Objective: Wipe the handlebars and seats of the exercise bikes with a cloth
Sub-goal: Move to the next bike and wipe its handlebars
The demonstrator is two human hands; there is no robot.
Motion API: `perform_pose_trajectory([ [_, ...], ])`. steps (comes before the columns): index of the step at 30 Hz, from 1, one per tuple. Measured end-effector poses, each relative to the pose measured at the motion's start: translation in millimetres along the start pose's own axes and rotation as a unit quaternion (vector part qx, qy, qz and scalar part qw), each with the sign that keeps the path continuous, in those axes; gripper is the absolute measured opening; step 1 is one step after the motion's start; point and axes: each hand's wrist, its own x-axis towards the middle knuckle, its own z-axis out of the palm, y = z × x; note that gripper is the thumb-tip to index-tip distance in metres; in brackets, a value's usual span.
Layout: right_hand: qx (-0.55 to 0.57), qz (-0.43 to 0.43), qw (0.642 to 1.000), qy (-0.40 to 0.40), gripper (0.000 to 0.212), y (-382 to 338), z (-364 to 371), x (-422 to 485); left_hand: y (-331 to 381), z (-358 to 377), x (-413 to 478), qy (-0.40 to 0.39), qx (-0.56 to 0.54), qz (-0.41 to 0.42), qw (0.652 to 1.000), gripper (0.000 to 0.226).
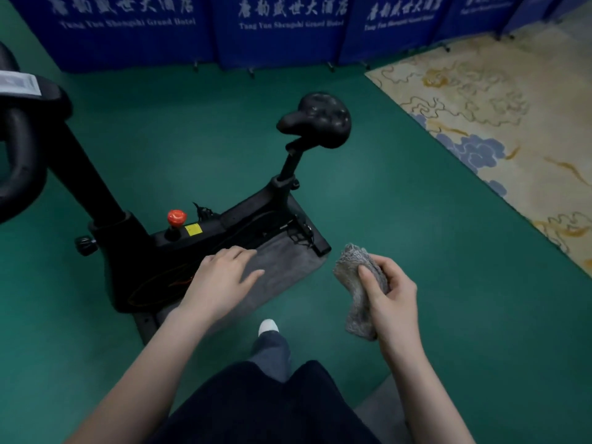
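Observation:
A black exercise bike [179, 241] stands on the green floor in front of me. Its black seat [315, 121] sits on a slanted post at centre, well above and beyond both hands. Part of the black handlebar [19, 149] curves in at the far left edge. My right hand [389, 293] grips a folded grey cloth [355, 283] at the lower right, apart from the bike. My left hand [221, 280] hovers with fingers spread over the bike's frame and the mat, holding nothing.
A grey mat [288, 270] lies under the bike. A red knob [176, 218] and a yellow label sit on the frame. Blue screen panels [282, 30] line the back. A patterned beige carpet [499, 116] covers the right. My foot [268, 326] is below the mat.

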Motion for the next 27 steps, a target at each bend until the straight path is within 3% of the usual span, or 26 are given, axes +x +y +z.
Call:
perform_pose_trajectory([
  [7, 0.006, -0.023, 0.997, -0.076, 0.014, -25, 45, 80, -24, -26, 48, 0.034, -0.013, -0.062, 0.997, 0.052],
  [15, -0.006, -0.069, 0.972, -0.224, 0.013, -57, 115, 143, -61, -34, 46, 0.057, -0.063, -0.212, 0.974, 0.052],
  [21, -0.015, -0.107, 0.925, -0.363, 0.012, -78, 176, 185, -74, -36, 32, 0.093, -0.1, -0.348, 0.927, 0.052],
  [27, -0.022, -0.147, 0.851, -0.504, 0.016, -101, 217, 235, -51, -42, 43, 0.146, -0.123, -0.476, 0.858, 0.051],
])
